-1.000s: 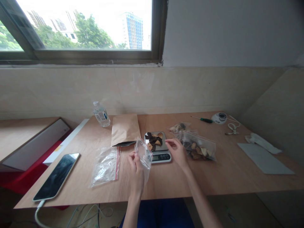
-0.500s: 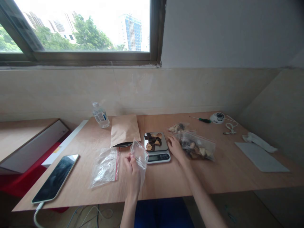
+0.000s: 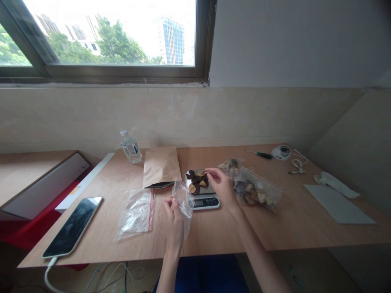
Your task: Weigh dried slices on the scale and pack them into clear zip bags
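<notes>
Clear plastic, a small empty bag [image 3: 184, 199], stood pinched at its upper edge in the left hand [image 3: 172, 215], just left of the scale [image 3: 202, 191]. Beyond those fingers, the right hand [image 3: 222, 188] reached over the scale's pan, thumb and forefinger closed on one dried slice [image 3: 204, 175] above the pile. A fuller bag [image 3: 256, 189] lay just right of that hand.

four plastic bags [image 3: 183, 199], one scale [image 3: 202, 195], one bottle [image 3: 130, 147], one phone [image 3: 72, 226].
</notes>
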### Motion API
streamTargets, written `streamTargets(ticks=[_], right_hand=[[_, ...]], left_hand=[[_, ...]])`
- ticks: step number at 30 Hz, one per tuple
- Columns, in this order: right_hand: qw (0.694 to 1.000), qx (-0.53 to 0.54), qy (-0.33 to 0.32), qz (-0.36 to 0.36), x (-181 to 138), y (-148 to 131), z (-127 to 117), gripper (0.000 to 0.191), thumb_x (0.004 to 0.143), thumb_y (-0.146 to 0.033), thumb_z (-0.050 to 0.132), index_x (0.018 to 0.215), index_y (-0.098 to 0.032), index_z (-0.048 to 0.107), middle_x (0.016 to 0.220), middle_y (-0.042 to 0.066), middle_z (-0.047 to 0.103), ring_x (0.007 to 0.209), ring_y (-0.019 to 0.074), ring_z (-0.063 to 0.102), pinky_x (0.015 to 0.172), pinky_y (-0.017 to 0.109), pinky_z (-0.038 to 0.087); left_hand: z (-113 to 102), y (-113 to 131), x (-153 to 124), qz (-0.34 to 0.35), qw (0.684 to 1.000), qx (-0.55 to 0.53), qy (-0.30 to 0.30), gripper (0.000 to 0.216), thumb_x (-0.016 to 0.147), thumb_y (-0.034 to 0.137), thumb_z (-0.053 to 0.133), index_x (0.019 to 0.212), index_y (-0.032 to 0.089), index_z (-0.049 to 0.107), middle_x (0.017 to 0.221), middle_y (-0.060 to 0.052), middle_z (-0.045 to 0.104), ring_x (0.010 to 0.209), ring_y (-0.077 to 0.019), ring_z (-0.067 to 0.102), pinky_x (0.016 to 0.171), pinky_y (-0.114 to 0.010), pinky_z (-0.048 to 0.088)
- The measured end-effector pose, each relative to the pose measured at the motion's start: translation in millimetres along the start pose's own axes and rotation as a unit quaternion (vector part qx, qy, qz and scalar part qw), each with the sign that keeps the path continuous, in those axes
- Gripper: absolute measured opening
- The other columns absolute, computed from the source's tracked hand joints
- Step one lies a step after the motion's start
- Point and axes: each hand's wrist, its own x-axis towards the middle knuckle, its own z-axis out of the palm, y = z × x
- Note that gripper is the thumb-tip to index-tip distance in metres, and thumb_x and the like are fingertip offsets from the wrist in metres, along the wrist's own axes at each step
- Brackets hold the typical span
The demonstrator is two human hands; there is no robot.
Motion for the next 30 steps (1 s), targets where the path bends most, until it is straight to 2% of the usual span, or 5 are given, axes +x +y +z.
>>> streamTargets(ticks=[4, 13, 18, 24, 30], right_hand=[[0.996, 0.016, -0.078, -0.028, -2, -24, 18, 0.026, 0.089, -0.034, 0.045, 0.105, -0.021, 0.061, 0.105, 0.006, 0.066, 0.096, 0.0176, 0.061, 0.085, 0.031, 0.049], [0.962, -0.256, 0.093, -0.02, -19, 35, 75, 0.036, 0.087, -0.034, 0.045, 0.115, -0.011, 0.051, 0.127, 0.022, 0.044, 0.118, 0.0322, 0.041, 0.094, 0.051, 0.038], [0.966, -0.241, 0.043, -0.088, -21, 47, 57, 0.027, 0.088, -0.027, 0.043, 0.111, -0.018, 0.055, 0.124, 0.014, 0.05, 0.115, 0.0267, 0.045, 0.096, 0.046, 0.037], [0.983, -0.171, 0.018, -0.07, -21, 31, 27, 0.026, 0.09, -0.026, 0.039, 0.105, -0.019, 0.059, 0.115, 0.012, 0.055, 0.114, 0.0236, 0.047, 0.098, 0.042, 0.036], [0.968, -0.074, -0.231, 0.067, -68, -7, -28, 0.017, 0.087, -0.031, 0.048, 0.088, -0.023, 0.062, 0.091, 0.003, 0.06, 0.079, 0.0164, 0.058, 0.074, 0.028, 0.047]], left_hand=[[0, -2, 1, 0.006, 1.0, 0.0, 0.009, 0.026, 0.089, 0.044, 0.034, 0.082, 0.02, 0.043, 0.081, -0.004, 0.054, 0.078, -0.0195, 0.055, 0.072, -0.032, 0.044], [-11, -14, 9, 0.016, 0.998, 0.034, 0.047, 0.027, 0.089, 0.045, 0.035, 0.088, 0.02, 0.045, 0.087, -0.004, 0.052, 0.086, -0.0213, 0.052, 0.078, -0.035, 0.041], [-13, -22, 10, 0.002, 0.997, 0.055, 0.044, 0.031, 0.09, 0.047, 0.032, 0.094, 0.02, 0.046, 0.087, -0.004, 0.052, 0.086, -0.0212, 0.051, 0.078, -0.035, 0.04], [-15, -22, 11, 0.01, 0.998, 0.048, 0.029, 0.029, 0.09, 0.046, 0.032, 0.094, 0.02, 0.046, 0.09, -0.003, 0.052, 0.088, -0.0208, 0.051, 0.079, -0.034, 0.039], [-16, -18, 13, 0.023, 0.997, 0.059, 0.031, 0.03, 0.09, 0.046, 0.032, 0.095, 0.021, 0.046, 0.093, -0.003, 0.053, 0.092, -0.021, 0.051, 0.081, -0.035, 0.039]])
